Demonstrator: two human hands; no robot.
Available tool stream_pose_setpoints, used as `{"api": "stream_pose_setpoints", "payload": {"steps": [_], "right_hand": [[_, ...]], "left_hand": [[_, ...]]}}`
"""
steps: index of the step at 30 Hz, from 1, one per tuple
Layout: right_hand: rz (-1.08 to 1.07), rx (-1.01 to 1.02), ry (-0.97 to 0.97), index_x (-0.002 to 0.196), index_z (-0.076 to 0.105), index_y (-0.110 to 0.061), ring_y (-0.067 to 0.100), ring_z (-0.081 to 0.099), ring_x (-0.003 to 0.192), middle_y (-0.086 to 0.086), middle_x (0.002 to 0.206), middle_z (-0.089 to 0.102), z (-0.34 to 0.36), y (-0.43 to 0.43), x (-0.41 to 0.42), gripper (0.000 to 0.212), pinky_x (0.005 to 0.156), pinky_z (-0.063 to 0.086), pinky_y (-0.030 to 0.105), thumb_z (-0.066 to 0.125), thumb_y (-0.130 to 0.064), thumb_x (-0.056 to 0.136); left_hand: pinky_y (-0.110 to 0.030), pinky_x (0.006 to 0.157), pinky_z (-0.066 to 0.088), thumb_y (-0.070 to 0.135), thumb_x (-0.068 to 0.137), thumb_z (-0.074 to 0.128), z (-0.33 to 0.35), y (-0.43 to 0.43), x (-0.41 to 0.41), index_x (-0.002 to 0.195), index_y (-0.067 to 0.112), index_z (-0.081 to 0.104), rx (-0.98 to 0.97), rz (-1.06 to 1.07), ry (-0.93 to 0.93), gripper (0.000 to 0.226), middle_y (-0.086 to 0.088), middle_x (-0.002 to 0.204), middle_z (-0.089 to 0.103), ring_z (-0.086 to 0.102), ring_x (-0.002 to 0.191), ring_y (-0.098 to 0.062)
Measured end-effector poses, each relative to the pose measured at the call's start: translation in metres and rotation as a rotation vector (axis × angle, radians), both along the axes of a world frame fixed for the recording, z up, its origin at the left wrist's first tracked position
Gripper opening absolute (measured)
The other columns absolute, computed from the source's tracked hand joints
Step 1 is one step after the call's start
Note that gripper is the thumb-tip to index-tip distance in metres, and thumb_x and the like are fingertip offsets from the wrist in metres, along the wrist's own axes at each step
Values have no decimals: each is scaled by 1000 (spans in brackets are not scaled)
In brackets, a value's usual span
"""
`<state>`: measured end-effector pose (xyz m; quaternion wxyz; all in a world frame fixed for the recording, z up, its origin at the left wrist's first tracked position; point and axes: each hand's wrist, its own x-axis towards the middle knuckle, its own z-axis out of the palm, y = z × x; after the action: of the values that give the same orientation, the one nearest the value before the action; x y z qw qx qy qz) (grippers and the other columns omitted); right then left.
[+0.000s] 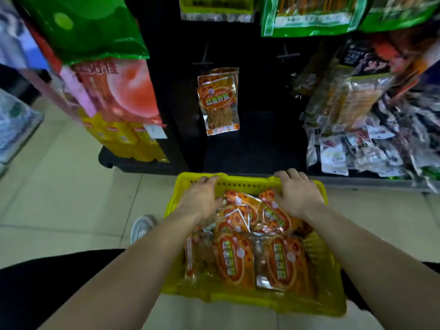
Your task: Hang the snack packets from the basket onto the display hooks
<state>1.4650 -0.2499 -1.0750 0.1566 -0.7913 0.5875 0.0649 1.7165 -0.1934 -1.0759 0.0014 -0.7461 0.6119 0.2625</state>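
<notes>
Below the display rack [257,96], the yellow basket [247,184] of snack packets [234,260] is gripped by the left hand [202,198] and right hand [295,192], fingers curled over its far rim.

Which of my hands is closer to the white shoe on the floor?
Left. The left hand holds the yellow basket rim on the white shoe side; the right hand holds it farther across, away from the shoe.

Pale cream floor tiles [59,186] run beneath a black display rack [257,139] in a dimly lit shop aisle, with green bags [83,27] hanging at left and silver packets [357,158] heaped at right.
</notes>
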Motion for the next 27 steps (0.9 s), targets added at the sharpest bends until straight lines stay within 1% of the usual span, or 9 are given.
{"api": "stream_pose_setpoints", "payload": {"steps": [2, 6, 9, 12, 14, 17, 21, 25, 27], "right_hand": [[-23, 87, -11, 144, 38, -21, 35, 41, 129, 10, 139, 43, -15, 16, -5, 56, 98, 45, 47, 54, -42, 94], [5, 287, -35, 143, 41, -22, 35, 44, 130, 13, 141, 48, -50, 40, -10, 56, 104, 42, 47, 53, -43, 92], [61, 412, -17, 139, 45, -26, 31, 51, 127, 9, 140, 54, -70, 52, -9, 56, 100, 46, 42, 53, -50, 89], [117, 513, -57, 141, 47, -30, 28, 53, 127, 5, 143, 54, -81, 61, -9, 59, 98, 45, 35, 60, -50, 87], [137, 514, -49, 141, 48, -31, 27, 54, 126, 4, 143, 54, -85, 64, -9, 60, 97, 45, 33, 64, -45, 86], [98, 451, 84, 144, 40, -33, 29, 52, 127, 5, 144, 49, -85, 61, -7, 67, 97, 48, 39, 68, -27, 83], [21, 414, 259, 134, 44, -30, 30, 58, 119, 5, 133, 56, -69, 55, -13, 60, 89, 52, 43, 69, -26, 80], [-40, 505, 181, 122, 62, -17, 29, 63, 112, 10, 127, 63, -54, 54, -32, 46, 89, 55, 37, 71, -8, 78], [-29, 495, 80, 114, 68, -16, 28, 62, 111, 9, 123, 65, -42, 53, -36, 33, 87, 50, 29, 68, -12, 82]], "left_hand": [[-46, 110, 40, 48, 92, 61, -20, 17, -2, 153, 25, 33, 79, -1, -26, 71, -11, 152, 41, 45, 136, -33], [-39, 107, 43, 54, 89, 64, -52, 35, -7, 148, 36, 40, 187, -69, 60, 67, -8, 148, 49, 50, 131, -29], [-41, 107, 43, 64, 81, 69, -68, 44, -12, 140, 42, 49, 265, -180, 131, 66, -2, 148, 49, 49, 132, -25], [-40, 102, 44, 66, 78, 70, -79, 50, -20, 127, 41, 60, 334, -254, 69, 56, 2, 137, 59, 55, 124, -25], [-41, 103, 42, 59, 82, 70, -81, 50, -25, 125, 39, 62, 336, -250, 43, 48, 2, 135, 62, 55, 124, -27], [-44, 105, 43, 51, 86, 70, -79, 47, -27, 129, 34, 61, 318, -226, 28, 47, -4, 139, 58, 52, 127, -30], [-47, 102, 50, 41, 90, 69, -65, 45, -15, 135, 30, 59, 297, -111, 141, 47, -3, 137, 59, 57, 123, -26], [-39, 94, 53, 36, 90, 71, -43, 44, -7, 126, 25, 66, 226, -62, 193, 37, -1, 124, 67, 65, 109, -23], [-36, 91, 51, 38, 90, 71, -31, 43, -6, 120, 27, 67, 180, -74, 149, 32, 0, 120, 67, 63, 109, -23]]}}
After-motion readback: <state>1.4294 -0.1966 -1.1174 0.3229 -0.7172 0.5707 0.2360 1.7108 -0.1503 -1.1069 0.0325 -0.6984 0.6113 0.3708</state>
